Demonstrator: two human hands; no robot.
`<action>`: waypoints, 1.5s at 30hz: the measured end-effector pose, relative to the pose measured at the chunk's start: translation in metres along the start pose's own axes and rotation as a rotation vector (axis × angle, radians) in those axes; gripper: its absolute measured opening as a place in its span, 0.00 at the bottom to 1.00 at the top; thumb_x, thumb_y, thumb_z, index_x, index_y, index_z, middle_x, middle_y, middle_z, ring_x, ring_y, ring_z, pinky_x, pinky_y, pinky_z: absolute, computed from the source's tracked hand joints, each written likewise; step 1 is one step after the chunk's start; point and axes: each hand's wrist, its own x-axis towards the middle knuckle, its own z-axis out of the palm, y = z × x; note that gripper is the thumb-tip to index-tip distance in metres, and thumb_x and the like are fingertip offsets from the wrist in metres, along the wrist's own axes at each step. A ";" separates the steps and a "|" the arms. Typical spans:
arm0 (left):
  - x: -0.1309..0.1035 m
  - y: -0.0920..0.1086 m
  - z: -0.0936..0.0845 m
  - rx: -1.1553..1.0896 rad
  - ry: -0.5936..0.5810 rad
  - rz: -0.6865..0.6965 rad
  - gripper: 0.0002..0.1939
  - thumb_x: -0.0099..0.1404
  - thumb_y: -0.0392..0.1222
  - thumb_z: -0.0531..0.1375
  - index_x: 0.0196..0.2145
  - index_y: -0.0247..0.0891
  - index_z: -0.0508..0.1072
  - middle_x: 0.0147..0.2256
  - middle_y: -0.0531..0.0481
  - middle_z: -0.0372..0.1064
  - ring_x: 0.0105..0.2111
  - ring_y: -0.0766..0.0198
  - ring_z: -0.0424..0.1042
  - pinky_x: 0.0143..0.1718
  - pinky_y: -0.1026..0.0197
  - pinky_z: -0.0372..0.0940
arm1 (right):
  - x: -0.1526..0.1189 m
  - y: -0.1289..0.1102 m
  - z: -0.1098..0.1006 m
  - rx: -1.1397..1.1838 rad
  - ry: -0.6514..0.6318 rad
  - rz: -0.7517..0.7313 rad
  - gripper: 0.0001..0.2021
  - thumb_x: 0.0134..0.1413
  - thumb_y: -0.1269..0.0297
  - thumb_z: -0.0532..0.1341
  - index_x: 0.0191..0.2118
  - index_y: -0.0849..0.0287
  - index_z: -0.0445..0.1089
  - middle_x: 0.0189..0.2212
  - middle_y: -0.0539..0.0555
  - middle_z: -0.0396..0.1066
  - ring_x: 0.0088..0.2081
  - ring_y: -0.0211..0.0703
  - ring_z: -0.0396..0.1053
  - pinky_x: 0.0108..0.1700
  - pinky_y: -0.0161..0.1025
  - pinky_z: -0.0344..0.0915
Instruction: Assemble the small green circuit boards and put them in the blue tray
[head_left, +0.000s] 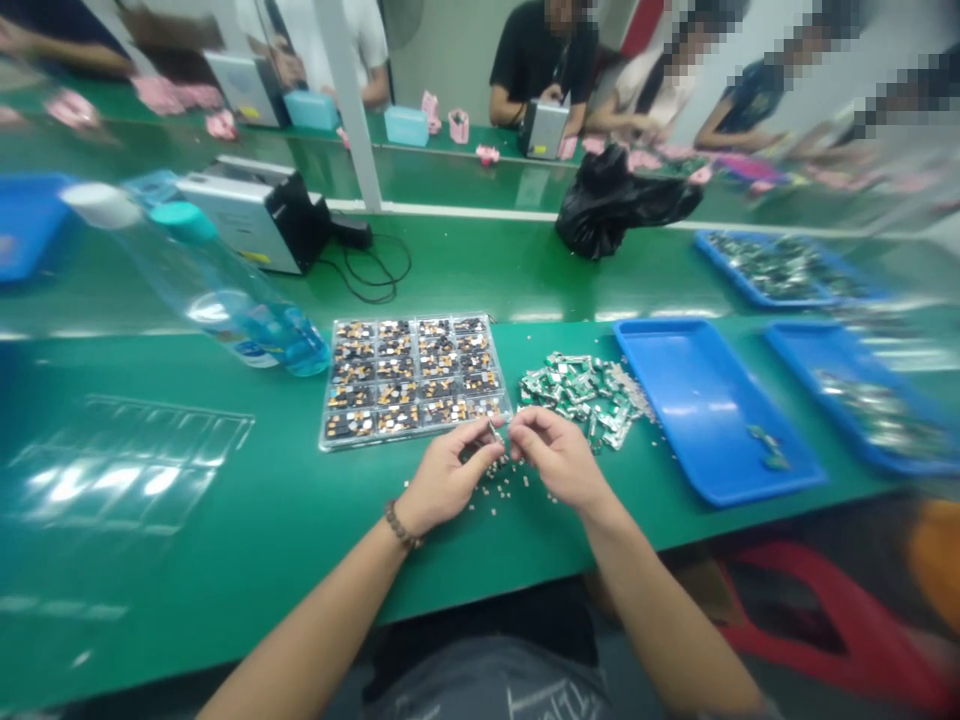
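Note:
My left hand, with a beaded bracelet at the wrist, pinches a small part that looks like a circuit board. Close beside it, my right hand is closed, thumb against fingers; anything between those fingertips is too small to make out. Just beyond my hands lies a heap of small green circuit boards. A clear compartment tray filled with small black, orange and silver parts sits ahead of my left hand. Tiny pale bits are scattered on the green table under my fingers.
A blue tray holding a few boards lies to the right, with a fuller blue tray beyond it. Bottles, a grey device and a black plastic bag stand farther back. Several people work across the table.

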 end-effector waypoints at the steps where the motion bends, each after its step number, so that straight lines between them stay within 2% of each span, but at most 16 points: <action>1: 0.000 0.001 -0.001 -0.031 -0.009 -0.015 0.20 0.65 0.48 0.59 0.51 0.35 0.72 0.40 0.46 0.73 0.41 0.60 0.71 0.48 0.59 0.64 | -0.003 0.003 -0.004 -0.031 0.020 0.029 0.09 0.62 0.59 0.56 0.35 0.58 0.68 0.24 0.48 0.68 0.26 0.38 0.65 0.31 0.36 0.62; 3: -0.001 0.002 -0.003 -0.071 -0.010 -0.025 0.17 0.64 0.49 0.60 0.45 0.34 0.74 0.35 0.49 0.72 0.36 0.63 0.70 0.45 0.61 0.63 | -0.008 0.009 -0.012 -0.208 0.039 0.011 0.08 0.61 0.61 0.57 0.37 0.58 0.69 0.27 0.50 0.70 0.29 0.39 0.66 0.33 0.37 0.62; 5: -0.002 0.003 -0.003 -0.068 -0.043 -0.021 0.14 0.64 0.49 0.60 0.38 0.34 0.75 0.31 0.51 0.69 0.33 0.66 0.68 0.42 0.63 0.63 | -0.010 0.013 -0.018 -0.426 -0.003 -0.066 0.05 0.59 0.65 0.59 0.38 0.57 0.71 0.34 0.52 0.72 0.35 0.41 0.68 0.38 0.38 0.63; 7: -0.004 0.005 -0.003 -0.040 -0.154 -0.019 0.13 0.65 0.48 0.59 0.35 0.33 0.74 0.28 0.53 0.68 0.29 0.68 0.65 0.38 0.65 0.62 | -0.005 0.012 -0.022 -0.561 -0.054 -0.131 0.05 0.58 0.68 0.59 0.38 0.57 0.72 0.35 0.52 0.72 0.37 0.41 0.68 0.41 0.39 0.63; 9: -0.007 0.005 0.000 -0.002 -0.316 -0.010 0.13 0.65 0.47 0.59 0.31 0.33 0.73 0.26 0.53 0.67 0.27 0.69 0.62 0.37 0.65 0.61 | 0.006 0.009 -0.023 -0.617 -0.044 -0.185 0.06 0.59 0.68 0.59 0.38 0.57 0.73 0.35 0.53 0.73 0.37 0.41 0.69 0.42 0.39 0.63; 12: -0.010 0.007 0.005 0.044 -0.486 0.011 0.15 0.65 0.47 0.59 0.28 0.33 0.72 0.23 0.55 0.65 0.25 0.70 0.60 0.40 0.64 0.61 | 0.030 0.003 -0.018 -0.667 -0.079 -0.270 0.06 0.60 0.68 0.59 0.39 0.58 0.74 0.35 0.53 0.73 0.38 0.41 0.69 0.43 0.39 0.64; 16: -0.011 0.011 0.002 0.052 -0.512 0.013 0.15 0.66 0.47 0.57 0.28 0.32 0.73 0.23 0.54 0.66 0.25 0.70 0.60 0.40 0.64 0.61 | 0.055 -0.003 -0.001 -0.737 -0.223 -0.359 0.08 0.61 0.68 0.58 0.40 0.59 0.74 0.37 0.54 0.73 0.41 0.41 0.69 0.45 0.39 0.63; 19: -0.010 0.015 -0.004 0.041 -0.536 0.004 0.16 0.66 0.48 0.57 0.32 0.32 0.76 0.27 0.52 0.69 0.27 0.68 0.64 0.36 0.66 0.62 | 0.066 -0.009 0.015 -0.792 -0.283 -0.395 0.09 0.62 0.66 0.58 0.45 0.57 0.74 0.39 0.55 0.72 0.41 0.41 0.68 0.43 0.37 0.63; 21: -0.010 0.015 -0.006 0.031 -0.560 0.012 0.17 0.67 0.49 0.56 0.34 0.33 0.77 0.28 0.51 0.71 0.28 0.67 0.66 0.38 0.65 0.63 | 0.072 -0.012 0.022 -0.843 -0.321 -0.408 0.10 0.62 0.66 0.58 0.46 0.55 0.74 0.39 0.54 0.71 0.40 0.40 0.67 0.41 0.36 0.62; 25: -0.011 0.012 -0.003 -0.003 -0.573 0.053 0.17 0.66 0.50 0.57 0.33 0.34 0.79 0.28 0.50 0.72 0.28 0.65 0.68 0.42 0.62 0.64 | 0.081 -0.016 0.029 -0.879 -0.399 -0.439 0.10 0.61 0.70 0.57 0.40 0.54 0.76 0.38 0.53 0.70 0.37 0.39 0.66 0.37 0.35 0.59; 32: -0.012 0.013 0.000 -0.019 -0.490 0.030 0.14 0.65 0.46 0.57 0.31 0.35 0.77 0.27 0.51 0.72 0.28 0.65 0.67 0.47 0.60 0.63 | 0.094 -0.018 0.030 -0.844 -0.436 -0.492 0.08 0.59 0.70 0.58 0.34 0.55 0.75 0.34 0.53 0.70 0.35 0.40 0.66 0.35 0.36 0.59; 35: -0.011 0.014 0.000 -0.047 -0.388 0.000 0.12 0.64 0.46 0.59 0.29 0.35 0.75 0.26 0.52 0.70 0.27 0.67 0.65 0.43 0.62 0.62 | 0.094 -0.020 0.023 -0.676 -0.328 -0.478 0.07 0.59 0.69 0.57 0.37 0.56 0.73 0.38 0.52 0.71 0.39 0.40 0.67 0.41 0.37 0.62; 37: -0.009 0.012 0.000 -0.091 -0.287 -0.053 0.12 0.62 0.47 0.61 0.29 0.34 0.73 0.25 0.53 0.68 0.25 0.68 0.63 0.35 0.65 0.61 | 0.092 -0.017 0.015 -0.500 -0.171 -0.381 0.06 0.59 0.67 0.58 0.39 0.57 0.72 0.37 0.52 0.72 0.39 0.40 0.68 0.43 0.39 0.63; 39: -0.006 0.009 0.000 -0.152 -0.166 -0.117 0.12 0.61 0.48 0.62 0.30 0.34 0.72 0.24 0.54 0.67 0.24 0.69 0.62 0.28 0.67 0.58 | 0.087 -0.009 0.007 -0.336 -0.071 -0.223 0.06 0.57 0.64 0.59 0.38 0.59 0.71 0.34 0.52 0.73 0.36 0.40 0.69 0.41 0.39 0.65; 42: -0.002 0.005 -0.003 -0.223 -0.008 -0.153 0.14 0.62 0.49 0.61 0.32 0.33 0.71 0.25 0.52 0.69 0.24 0.70 0.63 0.27 0.68 0.58 | 0.074 0.003 -0.001 -0.132 -0.068 -0.021 0.09 0.54 0.61 0.61 0.37 0.61 0.70 0.31 0.52 0.73 0.31 0.39 0.70 0.36 0.38 0.67; 45: 0.001 0.002 -0.006 -0.285 0.111 -0.168 0.15 0.62 0.50 0.61 0.32 0.32 0.71 0.30 0.49 0.73 0.28 0.67 0.68 0.29 0.67 0.63 | 0.053 0.006 -0.001 -0.053 -0.063 0.053 0.10 0.55 0.59 0.60 0.39 0.60 0.71 0.30 0.51 0.73 0.28 0.36 0.68 0.33 0.36 0.66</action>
